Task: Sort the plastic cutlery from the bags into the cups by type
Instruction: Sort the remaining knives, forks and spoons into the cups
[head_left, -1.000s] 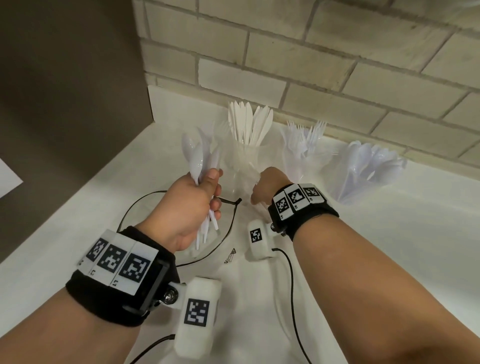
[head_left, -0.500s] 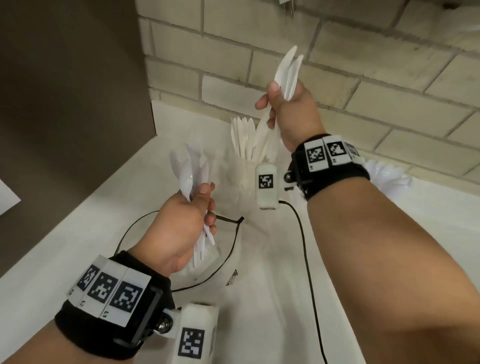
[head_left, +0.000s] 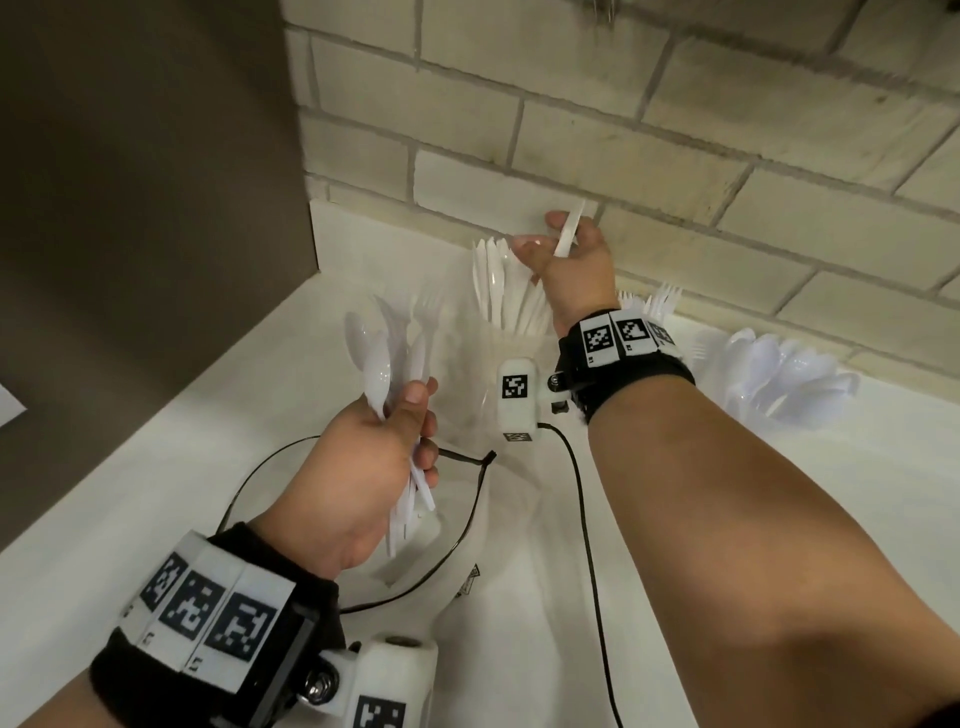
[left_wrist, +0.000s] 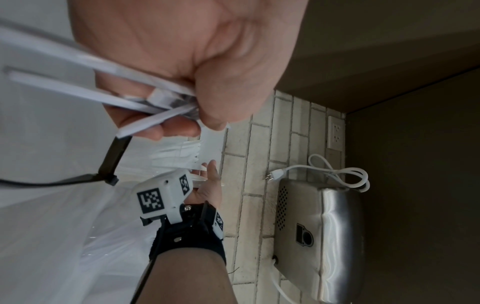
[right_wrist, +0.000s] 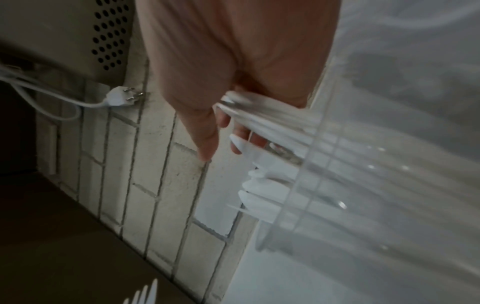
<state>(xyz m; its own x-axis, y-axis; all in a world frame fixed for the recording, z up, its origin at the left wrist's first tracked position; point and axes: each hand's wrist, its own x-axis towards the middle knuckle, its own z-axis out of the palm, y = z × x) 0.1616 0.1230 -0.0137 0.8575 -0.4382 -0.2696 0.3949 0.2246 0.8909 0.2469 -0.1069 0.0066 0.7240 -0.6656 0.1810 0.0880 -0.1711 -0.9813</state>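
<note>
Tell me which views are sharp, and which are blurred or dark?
Head view: sharp and evenly lit, brick lines bent by the wide lens. Left wrist view: left hand very close, its bundle of white plastic cutlery soft. Right wrist view: dim, and the clear plastic cup smeared by motion.

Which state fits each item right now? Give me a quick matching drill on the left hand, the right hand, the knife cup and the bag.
Things:
1. left hand
2. right hand
3. knife cup
4. plastic bag

States:
A. lies flat on the counter
B. stands upright, holding knives
C. grips a mixed bunch of spoons and forks
D. holds knives above a cup

Pairs: 1-C, 2-D, 3-B, 4-A
</note>
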